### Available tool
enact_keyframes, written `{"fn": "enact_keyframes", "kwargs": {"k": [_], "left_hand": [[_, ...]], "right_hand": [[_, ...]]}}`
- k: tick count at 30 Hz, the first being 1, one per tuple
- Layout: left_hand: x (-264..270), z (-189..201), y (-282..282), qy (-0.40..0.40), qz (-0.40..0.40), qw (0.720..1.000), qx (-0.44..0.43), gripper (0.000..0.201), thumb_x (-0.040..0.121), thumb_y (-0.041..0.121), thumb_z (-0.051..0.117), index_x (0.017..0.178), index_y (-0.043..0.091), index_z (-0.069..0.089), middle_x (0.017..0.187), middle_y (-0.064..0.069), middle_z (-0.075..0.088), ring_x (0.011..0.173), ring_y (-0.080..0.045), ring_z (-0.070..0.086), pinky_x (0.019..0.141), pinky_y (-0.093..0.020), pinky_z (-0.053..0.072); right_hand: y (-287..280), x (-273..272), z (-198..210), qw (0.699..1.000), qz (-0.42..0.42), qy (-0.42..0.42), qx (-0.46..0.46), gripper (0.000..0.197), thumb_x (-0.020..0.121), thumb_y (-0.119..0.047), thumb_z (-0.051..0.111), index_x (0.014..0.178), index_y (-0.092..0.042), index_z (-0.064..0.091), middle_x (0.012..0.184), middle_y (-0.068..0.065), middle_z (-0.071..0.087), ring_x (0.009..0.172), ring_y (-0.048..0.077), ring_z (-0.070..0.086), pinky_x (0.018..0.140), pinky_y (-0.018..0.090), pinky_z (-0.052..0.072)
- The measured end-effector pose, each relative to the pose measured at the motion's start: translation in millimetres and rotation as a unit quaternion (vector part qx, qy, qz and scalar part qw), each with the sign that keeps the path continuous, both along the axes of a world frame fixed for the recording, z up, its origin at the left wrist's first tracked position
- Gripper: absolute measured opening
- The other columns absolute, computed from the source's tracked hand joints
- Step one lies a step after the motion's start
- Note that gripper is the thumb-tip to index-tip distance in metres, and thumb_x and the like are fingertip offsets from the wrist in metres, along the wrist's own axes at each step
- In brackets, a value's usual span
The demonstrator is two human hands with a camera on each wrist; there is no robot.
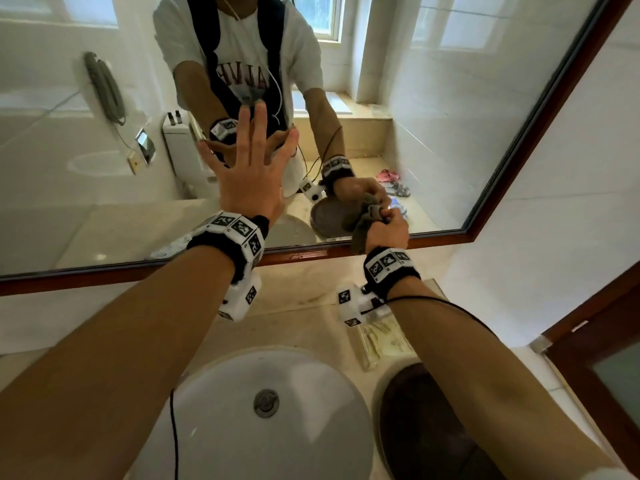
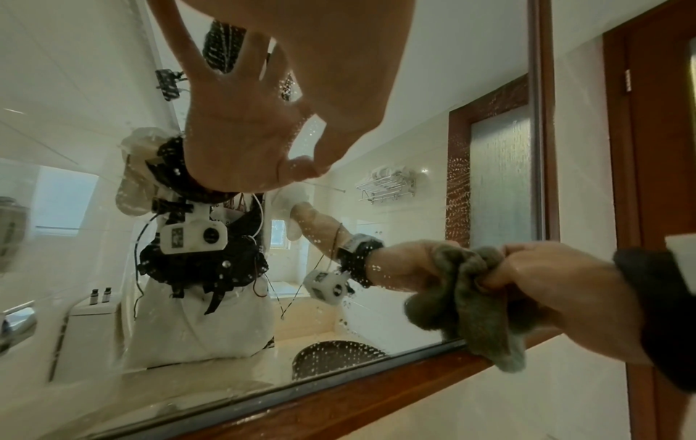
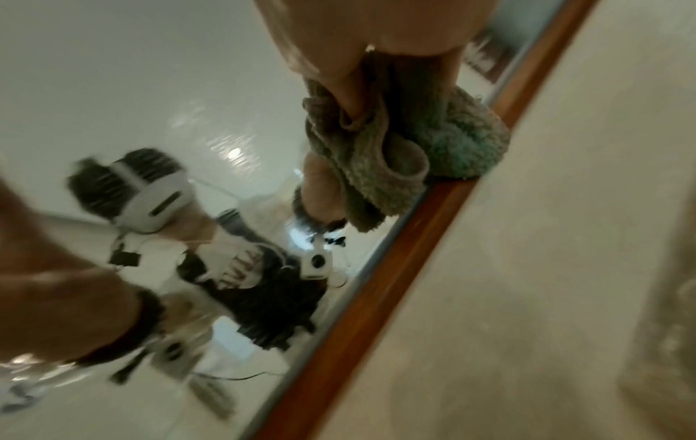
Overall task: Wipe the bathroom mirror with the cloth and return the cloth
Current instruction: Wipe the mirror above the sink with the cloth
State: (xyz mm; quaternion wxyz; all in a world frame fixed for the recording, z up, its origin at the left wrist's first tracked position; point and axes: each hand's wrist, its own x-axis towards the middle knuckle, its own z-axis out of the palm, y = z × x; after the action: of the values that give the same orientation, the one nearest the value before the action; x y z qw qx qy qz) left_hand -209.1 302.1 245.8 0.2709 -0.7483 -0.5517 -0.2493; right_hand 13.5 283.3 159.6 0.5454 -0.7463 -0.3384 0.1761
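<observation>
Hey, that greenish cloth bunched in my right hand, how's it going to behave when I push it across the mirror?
The cloth is probably floppy: it droops in folds below the right hand. Its fuzzy pile looks soft, so it should drag rather than slip on the mirror. Likely light, since a few fingers hold it.

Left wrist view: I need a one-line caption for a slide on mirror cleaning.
Right hand grips a bunched grey-green cloth against the droplet-speckled, wood-framed mirror; left hand spread flat on it.

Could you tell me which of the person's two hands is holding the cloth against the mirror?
The right hand grips the bunched cloth at the mirror's bottom edge; the left hand is spread flat, holding nothing.
</observation>
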Motion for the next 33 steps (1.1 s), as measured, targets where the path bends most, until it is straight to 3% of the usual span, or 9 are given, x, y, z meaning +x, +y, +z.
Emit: {"fn": "enact_keyframes", "kwargs": {"k": [4, 6, 8, 15, 19, 22, 26, 29, 33], "left_hand": [[4, 0, -1, -0.006, 0.005, 1.000, 0.004, 0.095, 0.078, 0.034, 0.068, 0.153, 0.040, 0.008, 0.162, -0.014, -0.002, 0.149, -0.033, -0.002, 0.099, -0.080, 0.010], [5, 0, 0, -0.003, 0.013, 1.000, 0.006, 0.097, 0.076, 0.037, 0.070, 0.153, 0.039, 0.011, 0.162, -0.014, -0.002, 0.148, -0.034, -0.002, 0.100, -0.080, 0.006], [5, 1, -1, -0.006, 0.014, 1.000, 0.003, 0.095, 0.076, 0.037, 0.070, 0.152, 0.039, 0.013, 0.162, -0.014, -0.002, 0.148, -0.035, -0.002, 0.099, -0.079, 0.004], [6, 3, -6, 0.012, 0.046, 0.999, -0.011, 0.091, 0.082, 0.045, 0.063, 0.153, 0.041, 0.006, 0.162, -0.013, -0.008, 0.149, -0.031, -0.005, 0.100, -0.077, 0.015], [4, 7, -9, 0.022, 0.051, 0.998, -0.019, 0.092, 0.082, 0.045, 0.064, 0.153, 0.041, 0.005, 0.162, -0.012, -0.008, 0.149, -0.030, -0.005, 0.100, -0.077, 0.017], [0, 6, -8, 0.035, 0.050, 0.998, -0.011, 0.092, 0.083, 0.045, 0.063, 0.153, 0.041, 0.003, 0.162, -0.013, -0.008, 0.149, -0.031, -0.004, 0.101, -0.075, 0.020], [-9, 7, -9, 0.046, 0.041, 0.998, -0.017, 0.091, 0.083, 0.046, 0.064, 0.153, 0.040, 0.007, 0.161, -0.015, -0.008, 0.149, -0.032, -0.004, 0.103, -0.074, 0.019], [-27, 2, -10, 0.039, 0.038, 0.998, -0.016, 0.090, 0.081, 0.047, 0.066, 0.152, 0.041, 0.010, 0.161, -0.017, -0.007, 0.148, -0.036, -0.003, 0.106, -0.072, 0.016], [-60, -8, -10, 0.021, 0.048, 0.999, -0.014, 0.089, 0.080, 0.049, 0.066, 0.151, 0.041, 0.013, 0.161, -0.019, -0.005, 0.147, -0.039, -0.002, 0.106, -0.072, 0.015]], "right_hand": [[-3, 45, -4, 0.997, -0.024, -0.050, -0.045, 0.027, 0.081, -0.007, 0.046, 0.100, -0.020, 0.061, 0.103, 0.012, 0.068, 0.097, 0.034, 0.062, 0.088, 0.043, 0.052], [-4, 62, -5, 0.997, -0.040, -0.043, -0.043, 0.026, 0.086, -0.016, 0.047, 0.108, -0.024, 0.059, 0.105, 0.012, 0.068, 0.098, 0.034, 0.063, 0.089, 0.046, 0.052], [-2, 76, -7, 0.997, -0.057, -0.035, -0.037, 0.022, 0.088, -0.023, 0.045, 0.106, -0.027, 0.056, 0.103, 0.012, 0.068, 0.096, 0.035, 0.063, 0.087, 0.047, 0.053], [0, 101, -23, 0.993, -0.043, -0.075, -0.086, 0.039, 0.093, -0.028, 0.043, 0.130, -0.013, 0.044, 0.116, 0.025, 0.060, 0.110, 0.043, 0.056, 0.094, 0.052, 0.047], [-3, 90, -24, 0.995, -0.043, -0.020, -0.088, 0.029, 0.091, -0.026, 0.043, 0.120, -0.019, 0.045, 0.111, 0.021, 0.061, 0.100, 0.042, 0.061, 0.089, 0.051, 0.051], [1, 76, -22, 0.995, -0.057, 0.046, -0.065, 0.036, 0.083, -0.015, 0.041, 0.118, -0.022, 0.048, 0.111, 0.021, 0.060, 0.096, 0.042, 0.061, 0.089, 0.051, 0.052], [9, 48, -26, 0.995, -0.050, 0.070, -0.055, 0.021, 0.075, -0.018, 0.045, 0.093, -0.026, 0.052, 0.111, 0.017, 0.061, 0.091, 0.038, 0.063, 0.090, 0.049, 0.053], [13, 17, -31, 0.996, -0.044, 0.059, -0.058, 0.005, 0.074, -0.023, 0.050, 0.077, -0.024, 0.053, 0.102, 0.014, 0.064, 0.087, 0.036, 0.064, 0.090, 0.048, 0.054], [4, -46, -25, 0.997, -0.028, 0.014, -0.075, 0.014, 0.082, -0.011, 0.051, 0.088, -0.020, 0.060, 0.106, 0.013, 0.056, 0.090, 0.036, 0.060, 0.086, 0.041, 0.053]]}}
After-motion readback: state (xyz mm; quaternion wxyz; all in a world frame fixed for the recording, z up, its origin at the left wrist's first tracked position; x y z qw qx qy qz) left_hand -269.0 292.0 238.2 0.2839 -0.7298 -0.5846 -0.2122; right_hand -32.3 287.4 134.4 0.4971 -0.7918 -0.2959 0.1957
